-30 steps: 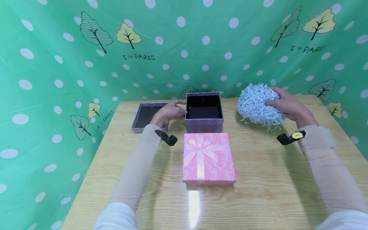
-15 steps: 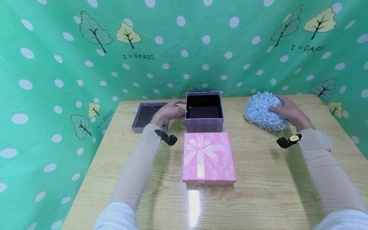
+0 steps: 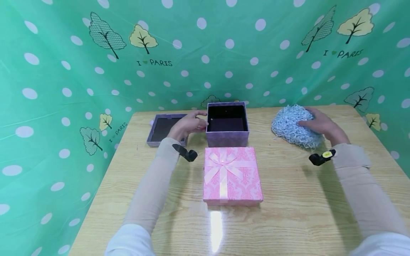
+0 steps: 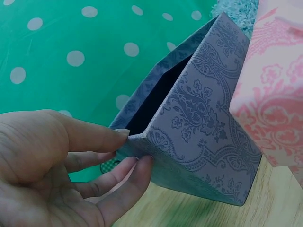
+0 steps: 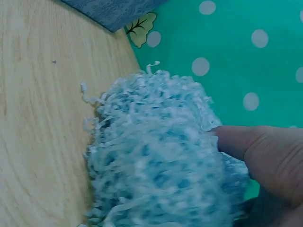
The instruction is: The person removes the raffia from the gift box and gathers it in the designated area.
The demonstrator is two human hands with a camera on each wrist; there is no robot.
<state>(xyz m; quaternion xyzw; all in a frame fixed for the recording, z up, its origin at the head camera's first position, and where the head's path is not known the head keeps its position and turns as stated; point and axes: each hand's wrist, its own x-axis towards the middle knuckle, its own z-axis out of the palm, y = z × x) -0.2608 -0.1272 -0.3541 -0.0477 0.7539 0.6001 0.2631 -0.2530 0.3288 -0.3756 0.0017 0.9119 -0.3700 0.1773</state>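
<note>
head view: my left hand (image 3: 189,125) touches the box (image 3: 227,139), mouth up, fingers slightly spread; right of it, my right hand (image 3: 324,126) seemingly pinches shredded paper (image 3: 287,124), long axis slanting rightward toward me.

Logged by me remotely, on the surface (image 3: 288,199): open box (image 3: 227,139), rear centre; tray (image 3: 162,144), to its left; closed box (image 3: 235,186), just before it. Right of the open box, in right grip (image 3: 321,124): shredded paper (image 3: 291,126). Cloth (image 3: 205,39) behind all.

1 wood-grain table (image 3: 288,213) backed and flanked by green polka-dot cloth (image 3: 189,28) suggests a makeshift tabletop workspace.
</note>
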